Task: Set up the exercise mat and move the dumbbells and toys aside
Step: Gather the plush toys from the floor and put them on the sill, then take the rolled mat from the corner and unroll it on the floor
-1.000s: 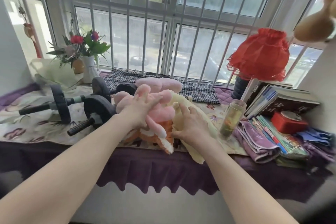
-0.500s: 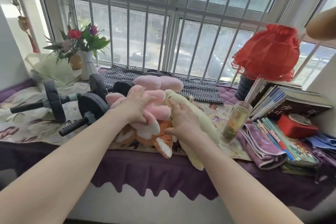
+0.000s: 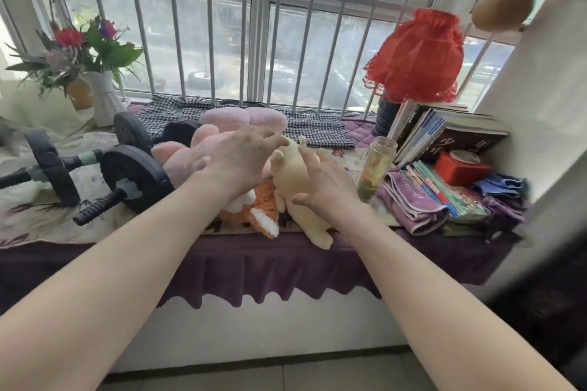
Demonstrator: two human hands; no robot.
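A heap of plush toys lies on the window ledge: a pink plush [image 3: 178, 159], an orange and white fox plush [image 3: 260, 213] under it, and a cream plush [image 3: 301, 181] whose leg hangs over the front edge. My left hand [image 3: 238, 162] rests on the pink plush with fingers spread. My right hand [image 3: 324, 184] lies against the cream plush, thumb under, fingers apart. Two black dumbbells [image 3: 127, 178] [image 3: 47, 162] lie to the left of the toys. No exercise mat is in view.
A glass jar [image 3: 376, 168] stands just right of my right hand. Books [image 3: 444, 136], a folded purple towel [image 3: 413, 203], a red box [image 3: 460, 165] and a red lamp [image 3: 416, 57] crowd the right. A flower vase [image 3: 103, 98] stands at the back left. Barred window behind.
Both hands have shifted a little right across the toys. My left hand now reaches toward the cream plush, and my right hand has slid down its side.
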